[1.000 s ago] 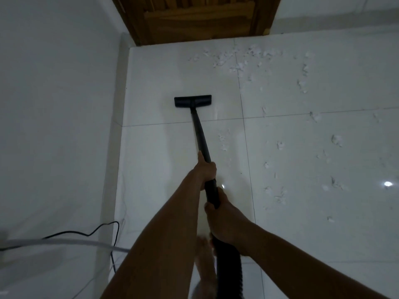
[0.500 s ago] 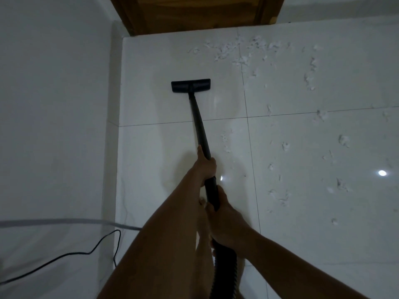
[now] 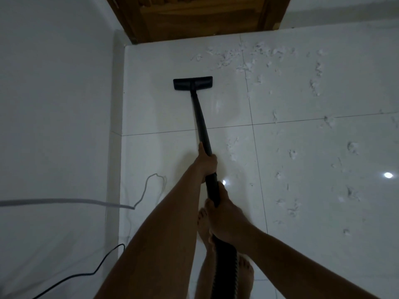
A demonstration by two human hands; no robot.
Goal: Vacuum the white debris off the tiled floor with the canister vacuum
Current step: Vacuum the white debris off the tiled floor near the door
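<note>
1. Wand (image 3: 201, 126): stiff, probably light; left hand (image 3: 206, 162) wraps it, right hand (image 3: 224, 214) grips just behind, near the hose (image 3: 225, 268).
2. Floor head (image 3: 192, 83) lies well ahead of the left hand; white debris (image 3: 246, 65), seemingly fluffy, scatters rightward of both hands.

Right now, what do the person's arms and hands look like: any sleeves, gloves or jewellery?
The left arm and right arm are bare to the frame's edge, no sleeves. The left hand and right hand wear no gloves; I see no watch, bracelet or rings, though the light is dim.
</note>
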